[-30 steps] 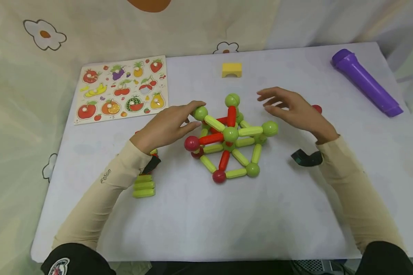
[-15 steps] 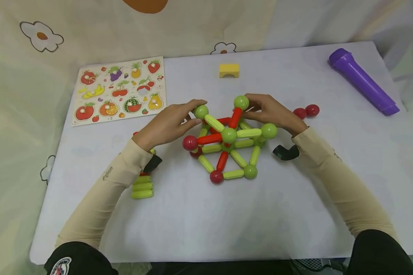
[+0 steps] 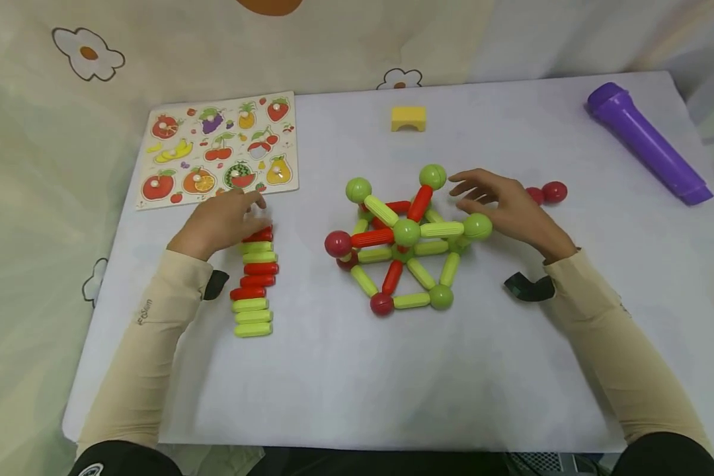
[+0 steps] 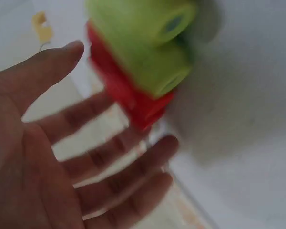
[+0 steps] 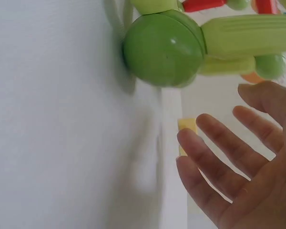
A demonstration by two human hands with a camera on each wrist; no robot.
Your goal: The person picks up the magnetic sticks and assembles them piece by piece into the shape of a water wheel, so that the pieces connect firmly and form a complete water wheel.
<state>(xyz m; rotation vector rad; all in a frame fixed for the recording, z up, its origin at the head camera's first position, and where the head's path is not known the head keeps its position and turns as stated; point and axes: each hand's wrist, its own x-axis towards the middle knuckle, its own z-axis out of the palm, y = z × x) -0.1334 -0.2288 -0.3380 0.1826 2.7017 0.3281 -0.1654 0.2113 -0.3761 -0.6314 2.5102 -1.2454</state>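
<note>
In the head view, a ball-and-stick building toy structure of green and red balls and rods [image 3: 406,233] stands mid-table. Its raised rods fan outward and end in balls. My right hand [image 3: 508,206] hovers at its right side, fingers spread and holding nothing, near the top green ball [image 3: 432,176] and the right green ball [image 3: 478,226]. At the far end of a row of loose red and green rods [image 3: 260,268] is my left hand [image 3: 221,221]. The left wrist view has its fingers stretched out beside red rods [image 4: 128,95] and green rods [image 4: 148,52], with fingertips overlapping a red one.
Two red balls [image 3: 555,192] lie beyond my right wrist. A purple tube-shaped thing [image 3: 648,142] rests at the back right. Toward the back sit a yellow arched block [image 3: 408,119] and, at left, a fruit puzzle board [image 3: 217,152].
My left hand has left the structure's upper-left green ball and moved left to the rod row. My right hand reached the top green ball, then drew back right; that ball now leans further right.
</note>
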